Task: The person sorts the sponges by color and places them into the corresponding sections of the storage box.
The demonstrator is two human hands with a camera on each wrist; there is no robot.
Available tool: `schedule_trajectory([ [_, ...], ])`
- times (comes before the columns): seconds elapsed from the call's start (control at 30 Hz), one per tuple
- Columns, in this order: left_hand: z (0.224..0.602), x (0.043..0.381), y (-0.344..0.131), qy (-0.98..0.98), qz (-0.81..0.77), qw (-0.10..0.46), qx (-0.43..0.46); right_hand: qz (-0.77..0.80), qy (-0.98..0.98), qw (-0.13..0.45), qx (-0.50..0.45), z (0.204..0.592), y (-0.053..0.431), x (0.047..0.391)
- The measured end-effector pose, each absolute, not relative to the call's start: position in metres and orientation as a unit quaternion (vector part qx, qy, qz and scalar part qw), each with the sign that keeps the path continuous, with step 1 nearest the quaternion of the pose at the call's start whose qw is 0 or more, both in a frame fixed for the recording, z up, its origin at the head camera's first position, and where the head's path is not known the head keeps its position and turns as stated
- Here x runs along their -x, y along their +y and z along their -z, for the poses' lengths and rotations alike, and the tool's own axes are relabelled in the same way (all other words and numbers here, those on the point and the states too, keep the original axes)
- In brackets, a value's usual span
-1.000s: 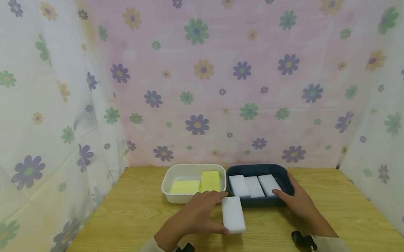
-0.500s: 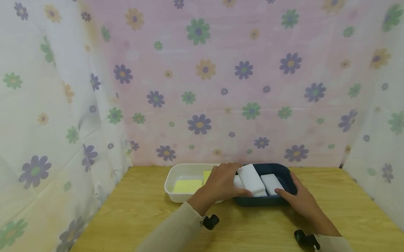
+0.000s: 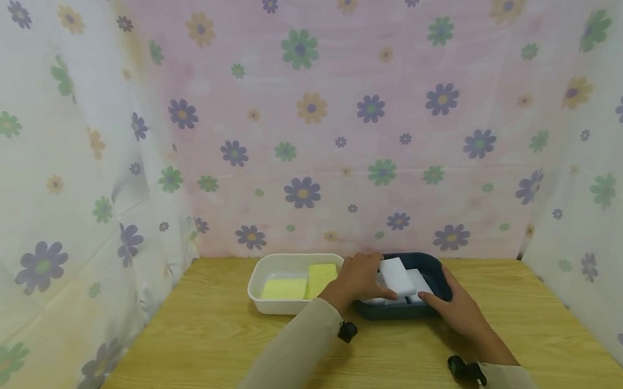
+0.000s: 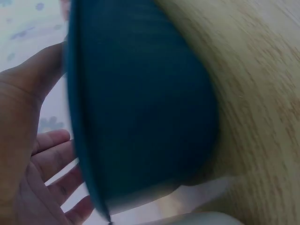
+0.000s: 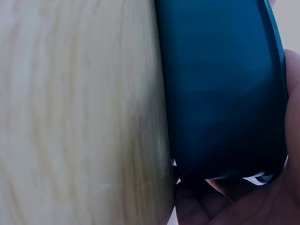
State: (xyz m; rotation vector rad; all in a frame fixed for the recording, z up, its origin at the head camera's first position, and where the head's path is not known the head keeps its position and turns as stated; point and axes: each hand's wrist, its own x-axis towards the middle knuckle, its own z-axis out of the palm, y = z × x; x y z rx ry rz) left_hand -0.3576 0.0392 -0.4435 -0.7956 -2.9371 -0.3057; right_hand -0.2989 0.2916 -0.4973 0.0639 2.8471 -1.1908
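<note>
My left hand (image 3: 359, 277) holds a white sponge block (image 3: 397, 276) between thumb and fingers, above the dark blue tub (image 3: 398, 311). The held block is tilted and overlaps other white blocks (image 3: 419, 281) lying in the tub. Part of those blocks is hidden behind my left hand. At the tub's right end, my right hand (image 3: 462, 309) grips the wall, with the thumb over the rim near the rightmost block. In the left wrist view, the tub's side (image 4: 140, 103) covers most of the held block. The right wrist view has fingers (image 5: 201, 201) around the tub's end.
Left of the blue tub stands a white tub (image 3: 274, 306), close beside it. Inside are two yellow sponges (image 3: 284, 289), one lying flat and one raised. Both tubs rest on a wooden table (image 3: 203, 330), with a flowered cloth (image 3: 259, 185) behind and at the sides.
My left hand has carried the white sponge block from in front of the tubs up over the blue tub, then further right. My right hand keeps its place at the tub's end.
</note>
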Motion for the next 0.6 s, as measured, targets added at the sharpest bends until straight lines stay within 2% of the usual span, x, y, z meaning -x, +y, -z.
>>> schedule_trajectory([
  [0.2, 0.448, 0.358, 0.029, -0.964, 0.058, 0.038, 0.258, 0.385, 0.922, 0.026, -0.014, 0.497, 0.284, 0.305],
  [0.37, 0.442, 0.343, -0.006, -0.957, 0.091, 0.069, 0.268, 0.402, 0.915, 0.025, -0.003, 0.497, 0.282, 0.308],
  [0.47, 0.436, 0.322, -0.051, -0.955, 0.096, 0.091, 0.267, 0.451, 0.892, 0.017, 0.004, 0.498, 0.290, 0.303],
  [0.6, 0.432, 0.302, -0.139, -0.964, 0.083, 0.120, 0.223, 0.467, 0.883, -0.015, 0.029, 0.495, 0.315, 0.289],
])
